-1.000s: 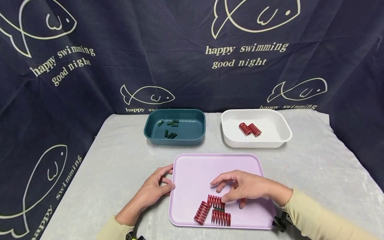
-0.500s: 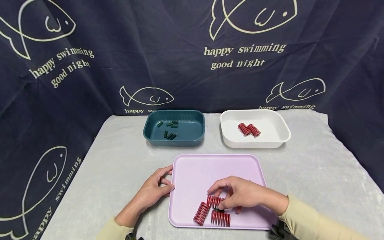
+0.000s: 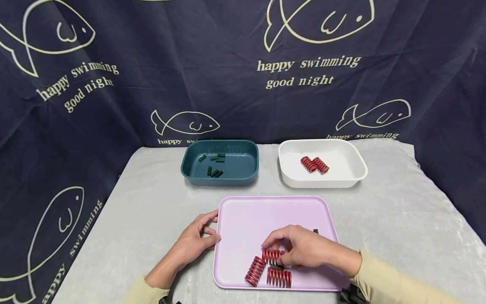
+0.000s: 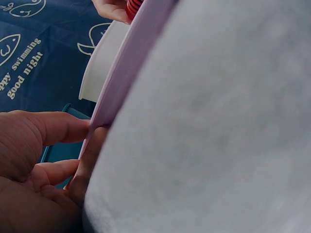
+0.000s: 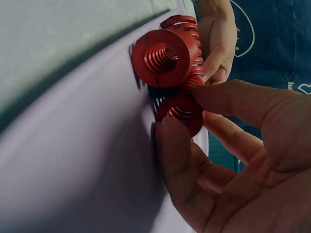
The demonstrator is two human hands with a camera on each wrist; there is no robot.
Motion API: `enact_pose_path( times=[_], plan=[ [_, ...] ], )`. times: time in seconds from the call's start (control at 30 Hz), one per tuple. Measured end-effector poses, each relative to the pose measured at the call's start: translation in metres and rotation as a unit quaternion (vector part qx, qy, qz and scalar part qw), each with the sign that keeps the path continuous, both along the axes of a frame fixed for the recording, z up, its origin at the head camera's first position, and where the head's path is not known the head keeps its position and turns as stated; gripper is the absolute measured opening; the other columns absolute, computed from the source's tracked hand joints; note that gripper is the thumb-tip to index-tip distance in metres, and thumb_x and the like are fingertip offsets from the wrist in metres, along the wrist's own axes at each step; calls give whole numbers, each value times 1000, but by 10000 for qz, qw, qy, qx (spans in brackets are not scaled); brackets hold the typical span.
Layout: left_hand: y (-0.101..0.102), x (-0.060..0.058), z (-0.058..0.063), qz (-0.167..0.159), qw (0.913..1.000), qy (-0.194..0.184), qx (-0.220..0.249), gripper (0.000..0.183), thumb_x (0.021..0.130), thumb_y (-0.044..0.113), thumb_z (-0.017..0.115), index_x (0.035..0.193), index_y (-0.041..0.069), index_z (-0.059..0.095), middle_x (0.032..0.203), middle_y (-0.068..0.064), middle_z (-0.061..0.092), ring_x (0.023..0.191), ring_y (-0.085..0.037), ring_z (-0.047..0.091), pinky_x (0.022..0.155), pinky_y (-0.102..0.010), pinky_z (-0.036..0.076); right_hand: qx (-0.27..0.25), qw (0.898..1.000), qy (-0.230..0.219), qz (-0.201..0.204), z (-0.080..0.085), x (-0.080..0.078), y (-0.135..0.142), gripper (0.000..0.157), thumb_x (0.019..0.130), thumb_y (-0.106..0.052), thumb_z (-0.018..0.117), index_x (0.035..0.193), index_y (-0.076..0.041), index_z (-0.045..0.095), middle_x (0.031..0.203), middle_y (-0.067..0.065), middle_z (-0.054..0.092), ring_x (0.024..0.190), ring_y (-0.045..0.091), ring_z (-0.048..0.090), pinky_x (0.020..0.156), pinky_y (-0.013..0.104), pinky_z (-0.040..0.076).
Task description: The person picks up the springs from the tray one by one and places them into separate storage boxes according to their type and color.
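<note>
Several red coil springs lie near the front of the lilac tray. My right hand pinches the far red spring between thumb and fingers. In the right wrist view, that red spring's end shows between them. A small dark green spring sits between it and the near red spring. Another red spring lies slanted to their left. My left hand holds the tray's left edge, its fingertips at the rim in the left wrist view.
Behind the tray stand a teal bin with several small green springs and a white bin with red springs. Another small dark spring lies on the tray beyond my right wrist. A dark printed curtain hangs behind.
My right hand has come down and slightly left, closing its fingers on the far red spring. A small dark spring behind that hand has come into sight. The left hand stays at the tray.
</note>
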State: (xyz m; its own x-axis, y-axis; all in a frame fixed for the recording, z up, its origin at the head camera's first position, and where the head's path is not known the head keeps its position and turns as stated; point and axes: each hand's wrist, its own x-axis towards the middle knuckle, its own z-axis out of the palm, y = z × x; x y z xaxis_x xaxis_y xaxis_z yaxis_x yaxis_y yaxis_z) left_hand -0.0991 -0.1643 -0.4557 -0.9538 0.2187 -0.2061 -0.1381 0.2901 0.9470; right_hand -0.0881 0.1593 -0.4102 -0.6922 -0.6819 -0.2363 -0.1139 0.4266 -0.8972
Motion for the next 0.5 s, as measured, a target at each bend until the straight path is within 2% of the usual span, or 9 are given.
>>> enact_pose_path(
  times=[0.2, 0.5],
  plan=[
    [0, 1, 1, -8, 10000, 20, -40, 66, 88, -1, 76, 150, 9, 53, 135, -11, 53, 98, -22, 65, 69, -31, 62, 97, 9997, 157, -146, -1, -3, 4, 42, 80, 6, 72, 116, -15, 76, 97, 5, 65, 57, 9, 56, 43, 28, 53],
    [0, 3, 2, 14, 10000, 16, -38, 66, 88, -1, 76, 149, 9, 54, 135, -10, 54, 98, -21, 65, 69, -31, 62, -273, 9989, -240, -302, -3, -7, 10, 40, 85, 3, 74, 123, -9, 72, 101, 11, 66, 55, 17, 60, 43, 39, 57]
  ],
)
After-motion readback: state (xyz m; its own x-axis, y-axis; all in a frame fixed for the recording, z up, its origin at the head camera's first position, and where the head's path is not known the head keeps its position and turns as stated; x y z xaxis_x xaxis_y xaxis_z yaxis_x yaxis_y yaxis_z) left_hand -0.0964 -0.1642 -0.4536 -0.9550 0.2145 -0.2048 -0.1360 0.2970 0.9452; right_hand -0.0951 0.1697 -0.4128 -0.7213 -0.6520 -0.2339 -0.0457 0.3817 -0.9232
